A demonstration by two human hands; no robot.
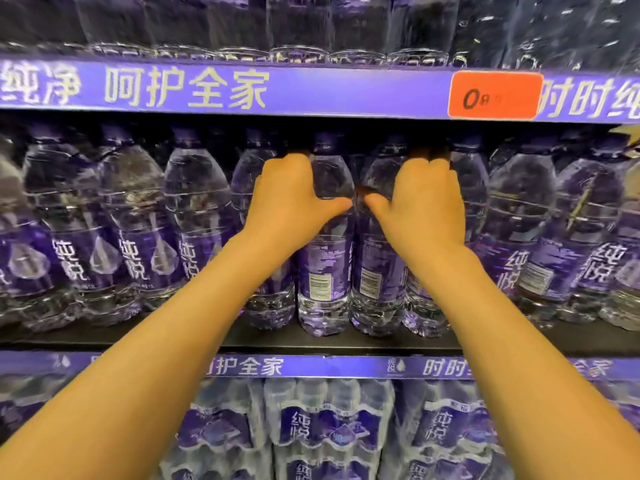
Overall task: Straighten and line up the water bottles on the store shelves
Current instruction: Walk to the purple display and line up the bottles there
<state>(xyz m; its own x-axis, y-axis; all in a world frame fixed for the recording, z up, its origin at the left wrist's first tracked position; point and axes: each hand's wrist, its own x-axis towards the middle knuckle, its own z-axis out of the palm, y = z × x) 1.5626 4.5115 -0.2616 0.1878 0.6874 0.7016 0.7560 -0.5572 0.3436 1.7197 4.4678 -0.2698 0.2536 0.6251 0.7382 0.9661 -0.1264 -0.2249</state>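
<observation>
Middle shelf with black deck (346,341) inspected: row of clear plastic water bottles with purple labels, standing at the front edge. Left hand (291,199) curled round the shoulder of one clear purple-labelled bottle (323,258) near the centre of the row, thumb across the front, fingers wrapped behind. Right hand (424,206) gripping the neighbouring clear purple-labelled bottle (375,268) in the same manner, thumb forward, fingertips hidden behind the neck. Both held bottles upright, touching one another, barcode panels facing out, unlike the bottles at far left (138,237) showing the logo and droplet. Step judged as facing and aligning this pair. Recommended: rotate each about its own axis until the logo fronts, bases kept flat on the deck, then draw level with the neighbours. Grip high on the shoulder risks tipping; keep pressure light and downward. Orange price tag (495,95) on the purple shelf strip above, untouched.
</observation>
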